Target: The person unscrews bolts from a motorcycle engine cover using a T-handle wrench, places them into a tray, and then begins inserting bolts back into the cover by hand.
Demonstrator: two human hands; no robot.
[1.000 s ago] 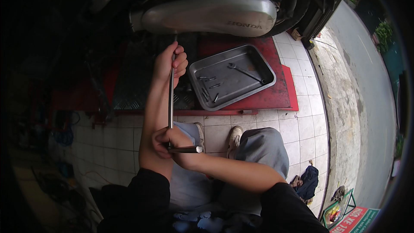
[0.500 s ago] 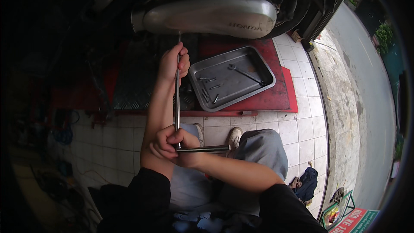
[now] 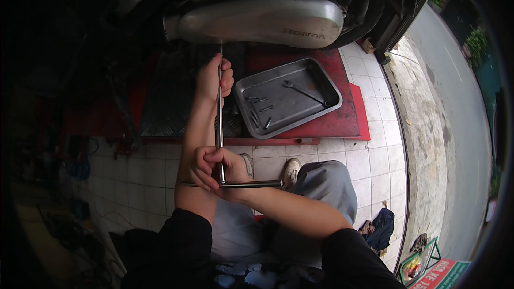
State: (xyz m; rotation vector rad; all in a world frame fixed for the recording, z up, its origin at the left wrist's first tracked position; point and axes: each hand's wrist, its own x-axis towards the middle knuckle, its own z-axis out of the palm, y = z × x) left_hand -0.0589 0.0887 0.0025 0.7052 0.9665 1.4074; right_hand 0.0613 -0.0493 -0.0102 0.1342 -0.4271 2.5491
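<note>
T-wrench extends beside tray holding spanner and bolts.

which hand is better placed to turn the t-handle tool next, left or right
Probably the right hand: it is at the crossbar of the T-handle tool, where leverage is, while the left hand is closed around the shaft near the silver cover.

Your T-shaped wrench is smooth, glossy metal. The engine cover looks like satin, softly reflective metal. Your tray is dull grey metal, the spanner metal too. The red stand wears scuffed, stained paint; your trousers are matt cloth.
</note>
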